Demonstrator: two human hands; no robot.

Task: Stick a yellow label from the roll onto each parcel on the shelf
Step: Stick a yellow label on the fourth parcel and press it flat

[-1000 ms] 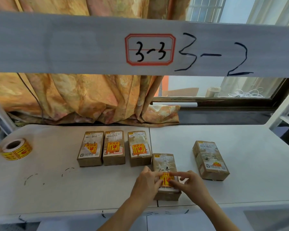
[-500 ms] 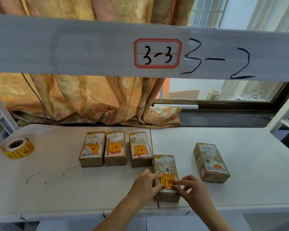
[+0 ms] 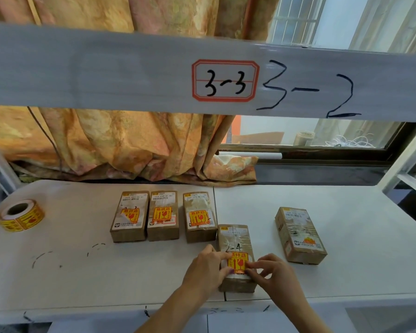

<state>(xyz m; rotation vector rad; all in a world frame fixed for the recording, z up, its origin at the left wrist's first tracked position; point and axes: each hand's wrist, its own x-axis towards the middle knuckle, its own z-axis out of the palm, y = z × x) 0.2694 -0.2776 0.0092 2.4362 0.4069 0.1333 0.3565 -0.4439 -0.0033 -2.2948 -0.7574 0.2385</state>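
Note:
Five brown parcels lie on the white shelf (image 3: 82, 272). Three in a row, the first (image 3: 130, 216), second (image 3: 163, 215) and third (image 3: 198, 216), each carry a yellow label. The fourth parcel (image 3: 234, 236) lies nearer to me with a yellow label (image 3: 238, 261) on its top. My left hand (image 3: 207, 267) grips this parcel's left side, fingertips on the label's upper left edge. My right hand (image 3: 271, 277) pinches the label's lower right corner. The fifth parcel (image 3: 300, 234), to the right, shows no yellow label. The label roll (image 3: 19, 218) sits far left.
An upper shelf beam (image 3: 106, 68) marked "3-3" and "3-2" crosses the view overhead. An orange curtain (image 3: 106, 145) hangs behind the shelf, with a window (image 3: 310, 133) at the right. Shelf uprights (image 3: 404, 159) stand at both sides.
The label now lies flatter on the fourth parcel. My right fingers slid from the label's right edge to its lower right corner; my left hand stayed at the parcel's left side.

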